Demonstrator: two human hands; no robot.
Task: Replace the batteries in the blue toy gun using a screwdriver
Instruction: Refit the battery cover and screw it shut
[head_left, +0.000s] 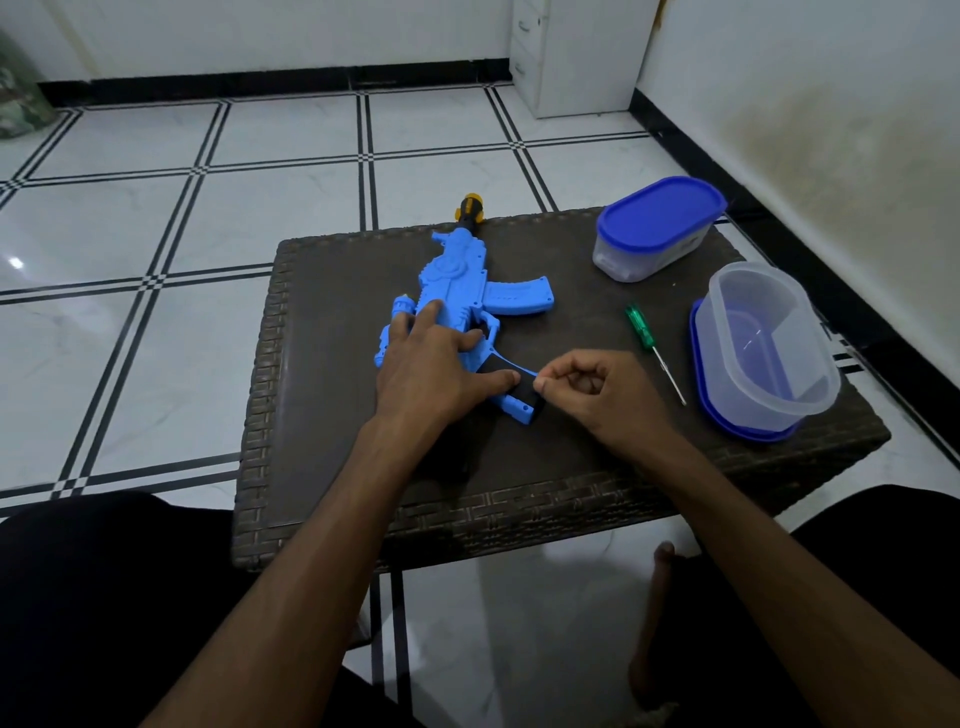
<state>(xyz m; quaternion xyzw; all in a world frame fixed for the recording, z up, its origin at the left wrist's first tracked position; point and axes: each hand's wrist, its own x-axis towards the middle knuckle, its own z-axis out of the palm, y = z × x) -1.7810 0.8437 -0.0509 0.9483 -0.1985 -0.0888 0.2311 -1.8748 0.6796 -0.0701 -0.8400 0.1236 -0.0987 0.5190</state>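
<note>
- Lying mid-table, the gun is pressed flat by the open left hand.
- Right hand pinches at the grip; what it holds I cannot tell.
- Risk: a tiny screw dropping unseen; screwdriver lies untouched nearby.

One blue toy gun, one green-handled screwdriver, two clear plastic tubs, two blue lids, one dark wicker table, two hands.

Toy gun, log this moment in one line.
left hand presses gun | right hand at grip | screwdriver idle on table
</note>
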